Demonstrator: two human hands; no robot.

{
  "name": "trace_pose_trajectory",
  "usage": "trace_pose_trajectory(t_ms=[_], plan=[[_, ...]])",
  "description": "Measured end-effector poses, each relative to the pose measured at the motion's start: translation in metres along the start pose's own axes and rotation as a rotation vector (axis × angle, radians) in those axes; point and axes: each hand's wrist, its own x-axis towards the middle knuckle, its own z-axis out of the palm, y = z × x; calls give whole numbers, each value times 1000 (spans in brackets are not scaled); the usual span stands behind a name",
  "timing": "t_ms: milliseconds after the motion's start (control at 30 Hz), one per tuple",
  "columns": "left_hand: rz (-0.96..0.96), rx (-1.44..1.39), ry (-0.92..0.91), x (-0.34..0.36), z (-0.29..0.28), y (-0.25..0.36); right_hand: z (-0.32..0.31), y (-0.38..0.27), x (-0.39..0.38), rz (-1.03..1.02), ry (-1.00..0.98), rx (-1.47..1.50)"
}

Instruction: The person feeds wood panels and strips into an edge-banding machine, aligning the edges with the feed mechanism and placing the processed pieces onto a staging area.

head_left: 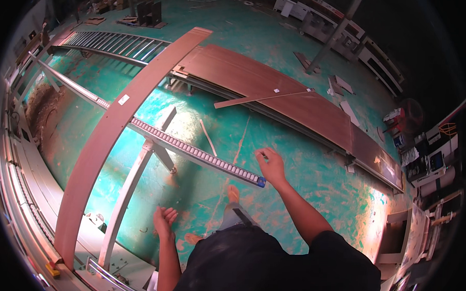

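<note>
My left hand (165,220) hangs in the air at the lower middle, its fingers loosely bent and apart, with nothing in it. My right hand (271,165) is raised just beyond the blue-capped end of a roller rail (192,150). Its fingers curl in toward the thumb around a small gap, and no object shows in them. A long brown board (108,128) lies across the rail and reaches from the machine at the lower left to the far roller conveyor. Neither hand touches the board.
A slatted roller conveyor (118,45) runs at the back left. Large brown panels (245,76) lie on a long stand, with a narrow strip (263,99) across them. A slanted metal leg (124,203) holds up the rail. A fan (411,115) stands at the right.
</note>
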Motion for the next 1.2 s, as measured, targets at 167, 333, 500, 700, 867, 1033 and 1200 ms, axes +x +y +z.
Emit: trace_pose_trajectory(t_ms=[167, 333, 500, 700, 867, 1033, 1200], plan=[[62, 272, -102, 18, 241, 15, 13, 123, 117, 65, -174, -29], [396, 342, 283, 66, 309, -45, 136, 293, 257, 99, -461, -129], [335, 413, 526, 69, 309, -40, 298, 445, 339, 33, -620, -413], [263, 800, 801, 57, 284, -41, 415, 519, 475, -113, -453, -527], [105, 884, 865, 57, 301, -38, 457, 562, 557, -250, -394, -723], [34, 1161, 899, 69, 327, -37, 461, 589, 574, -202, -695, -800], [119, 744, 986, 57, 307, -60, 411, 544, 486, -435, -951, -518]])
